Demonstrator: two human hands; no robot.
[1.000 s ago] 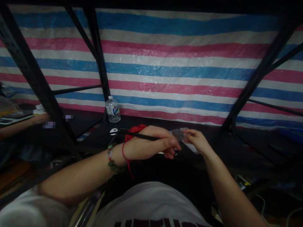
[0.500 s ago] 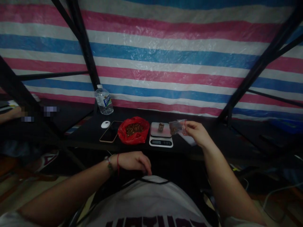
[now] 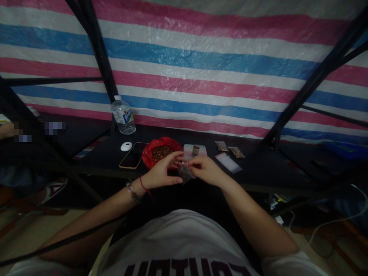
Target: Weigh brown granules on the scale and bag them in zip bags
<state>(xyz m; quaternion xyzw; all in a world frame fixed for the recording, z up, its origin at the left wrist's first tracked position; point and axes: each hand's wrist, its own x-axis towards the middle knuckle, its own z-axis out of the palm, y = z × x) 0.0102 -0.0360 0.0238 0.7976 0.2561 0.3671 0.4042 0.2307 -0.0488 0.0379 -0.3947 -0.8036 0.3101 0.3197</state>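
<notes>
My right hand (image 3: 208,170) pinches the top edge of a small clear zip bag (image 3: 186,175) in front of the scale. Dark contents show faintly in the bag. My left hand (image 3: 165,170) is at the bag's left side, thumb and fingers spread apart; whether they touch it I cannot tell. Behind the hands, a small metal cup (image 3: 196,149) stands on the plate of a white kitchen scale (image 3: 186,148), whose front is hidden. The red plastic bag (image 3: 149,155), open and full of brown granules (image 3: 161,152), lies partly behind my left hand.
Two small filled bags (image 3: 236,152) and a stack of flat clear bags (image 3: 229,163) lie on the right of the black table. A phone (image 3: 133,155), white mouse (image 3: 126,146) and plastic bottle (image 3: 123,117) are on the left. Another person's hand (image 3: 6,131) shows far left.
My right hand has brought the small bag left and toward me. My left hand has risen from my lap to the bag. Two filled bags and the flat bags are now uncovered.
</notes>
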